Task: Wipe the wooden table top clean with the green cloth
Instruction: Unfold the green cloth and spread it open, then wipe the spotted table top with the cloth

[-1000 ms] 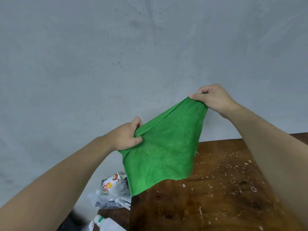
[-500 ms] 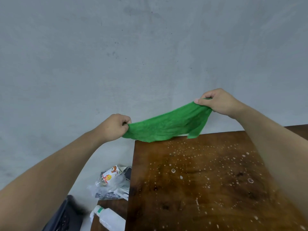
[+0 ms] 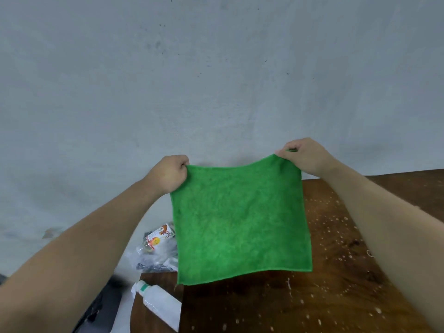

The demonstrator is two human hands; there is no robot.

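The green cloth (image 3: 241, 222) hangs spread out as a flat square in the air above the left part of the wooden table top (image 3: 336, 284). My left hand (image 3: 168, 174) pinches its upper left corner. My right hand (image 3: 305, 156) pinches its upper right corner, a little higher. The dark brown table top is speckled with many small white droplets and spots. The cloth hides the table's far left corner.
A white bottle with a green band (image 3: 156, 301) lies on a lower wooden surface left of the table. Behind it sits a clear plastic bag with packets (image 3: 156, 248). A grey wall (image 3: 216, 80) stands right behind the table.
The cloth, bunched and stretched sideways half a second ago, now hangs open as a full square. My left hand moved right and my right hand stayed near the far edge.
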